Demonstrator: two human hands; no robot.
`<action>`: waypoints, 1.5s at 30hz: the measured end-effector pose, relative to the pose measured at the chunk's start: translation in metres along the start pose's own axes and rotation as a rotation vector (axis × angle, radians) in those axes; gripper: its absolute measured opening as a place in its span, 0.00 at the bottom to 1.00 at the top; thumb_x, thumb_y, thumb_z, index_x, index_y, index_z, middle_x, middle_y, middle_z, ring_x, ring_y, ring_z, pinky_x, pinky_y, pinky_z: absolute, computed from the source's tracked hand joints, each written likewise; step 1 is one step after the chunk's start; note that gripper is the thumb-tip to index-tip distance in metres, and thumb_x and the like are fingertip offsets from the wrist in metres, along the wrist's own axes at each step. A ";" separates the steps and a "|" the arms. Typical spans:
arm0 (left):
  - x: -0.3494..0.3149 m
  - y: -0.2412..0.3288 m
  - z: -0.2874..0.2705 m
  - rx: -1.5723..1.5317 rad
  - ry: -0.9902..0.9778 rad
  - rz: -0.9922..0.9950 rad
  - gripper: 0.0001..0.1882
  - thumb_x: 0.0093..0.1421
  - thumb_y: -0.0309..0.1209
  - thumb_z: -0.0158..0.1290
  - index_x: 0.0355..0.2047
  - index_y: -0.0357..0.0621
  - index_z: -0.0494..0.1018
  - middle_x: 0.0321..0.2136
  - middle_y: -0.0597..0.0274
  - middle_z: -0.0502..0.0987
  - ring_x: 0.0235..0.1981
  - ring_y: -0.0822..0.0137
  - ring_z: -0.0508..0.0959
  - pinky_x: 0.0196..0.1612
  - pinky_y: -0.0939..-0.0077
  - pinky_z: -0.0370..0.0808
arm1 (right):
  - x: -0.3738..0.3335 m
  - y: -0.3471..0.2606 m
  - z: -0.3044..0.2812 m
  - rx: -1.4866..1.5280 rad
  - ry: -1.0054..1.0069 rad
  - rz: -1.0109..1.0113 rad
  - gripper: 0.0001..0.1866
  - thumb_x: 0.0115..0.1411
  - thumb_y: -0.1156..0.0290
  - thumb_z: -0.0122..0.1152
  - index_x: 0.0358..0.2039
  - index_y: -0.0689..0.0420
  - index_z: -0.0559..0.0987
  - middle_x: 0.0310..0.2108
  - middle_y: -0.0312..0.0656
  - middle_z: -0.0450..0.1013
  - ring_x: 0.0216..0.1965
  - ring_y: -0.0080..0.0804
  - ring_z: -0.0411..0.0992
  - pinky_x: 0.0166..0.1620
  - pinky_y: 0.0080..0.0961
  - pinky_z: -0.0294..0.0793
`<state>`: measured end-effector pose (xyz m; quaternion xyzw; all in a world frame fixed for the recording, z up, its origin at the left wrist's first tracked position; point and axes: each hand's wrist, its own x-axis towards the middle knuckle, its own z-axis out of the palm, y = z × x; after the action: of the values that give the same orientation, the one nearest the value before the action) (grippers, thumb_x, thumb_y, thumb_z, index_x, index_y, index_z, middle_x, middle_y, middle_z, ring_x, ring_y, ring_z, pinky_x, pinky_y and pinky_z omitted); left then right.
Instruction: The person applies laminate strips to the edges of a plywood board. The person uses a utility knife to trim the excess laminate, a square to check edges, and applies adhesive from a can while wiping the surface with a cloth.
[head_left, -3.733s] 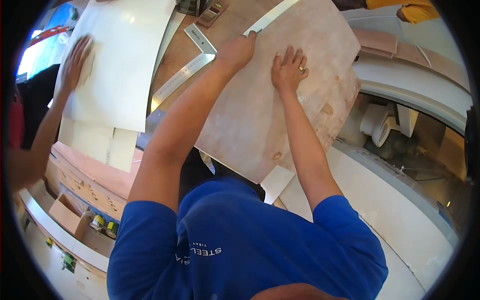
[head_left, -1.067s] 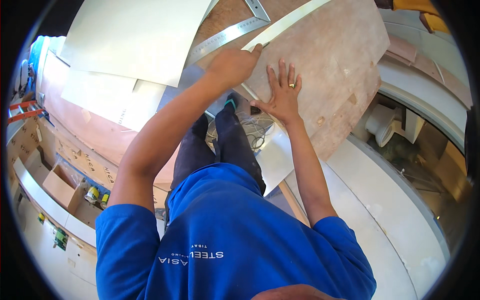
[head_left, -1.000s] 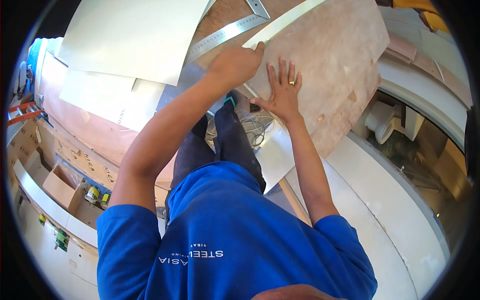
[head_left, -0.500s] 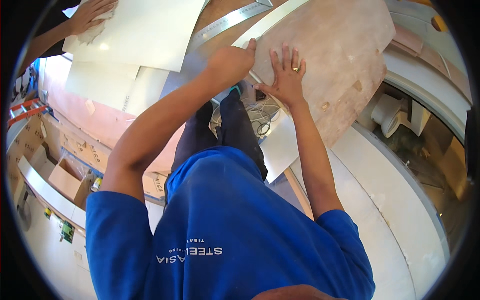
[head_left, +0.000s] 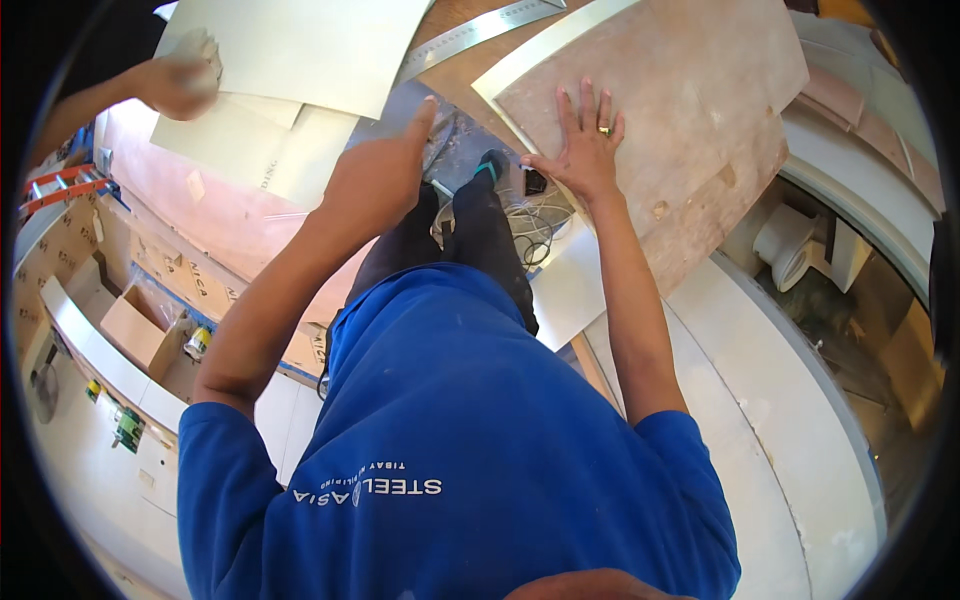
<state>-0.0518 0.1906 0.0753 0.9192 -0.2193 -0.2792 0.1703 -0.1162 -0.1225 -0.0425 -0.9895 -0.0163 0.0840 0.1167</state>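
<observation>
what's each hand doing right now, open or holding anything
Left hand: raised off the work, fingers together, holding nothing visible.
Right hand: open, flat on the brown board.

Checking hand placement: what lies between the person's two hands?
In the head view, the left hand is raised and the right hand lies flat on the brown board; between them shows the board's pale edge strip.

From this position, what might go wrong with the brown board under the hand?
1. Only the right hand presses flat on the brown board; the left hand is raised off it, so the board may slide or tip.
2. The board seems to overhang its support above loose white cables on the floor near the dark shoe; a foot might catch them.
</observation>
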 end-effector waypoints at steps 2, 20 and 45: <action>-0.008 -0.020 0.005 -0.273 0.029 -0.032 0.19 0.69 0.32 0.49 0.59 0.43 0.69 0.31 0.53 0.81 0.27 0.55 0.81 0.32 0.58 0.78 | -0.001 -0.001 -0.003 0.009 -0.012 0.002 0.69 0.37 0.24 0.71 0.76 0.40 0.56 0.80 0.48 0.36 0.78 0.61 0.31 0.71 0.70 0.29; 0.091 0.016 0.086 -0.295 0.357 0.067 0.29 0.62 0.23 0.49 0.66 0.45 0.65 0.46 0.41 0.80 0.43 0.43 0.82 0.44 0.49 0.80 | 0.003 0.014 -0.002 0.002 -0.150 -0.041 0.72 0.41 0.26 0.71 0.78 0.43 0.45 0.79 0.55 0.26 0.77 0.67 0.21 0.68 0.75 0.24; 0.120 0.050 0.053 0.159 0.070 0.270 0.31 0.61 0.25 0.51 0.65 0.30 0.64 0.30 0.46 0.83 0.34 0.49 0.85 0.33 0.56 0.82 | 0.002 0.007 -0.009 -0.007 -0.136 -0.004 0.67 0.43 0.28 0.70 0.77 0.44 0.51 0.79 0.52 0.30 0.78 0.62 0.22 0.69 0.72 0.26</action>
<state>-0.0086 0.0785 0.0031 0.9012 -0.3561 -0.2034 0.1404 -0.1126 -0.1311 -0.0357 -0.9818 -0.0264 0.1509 0.1121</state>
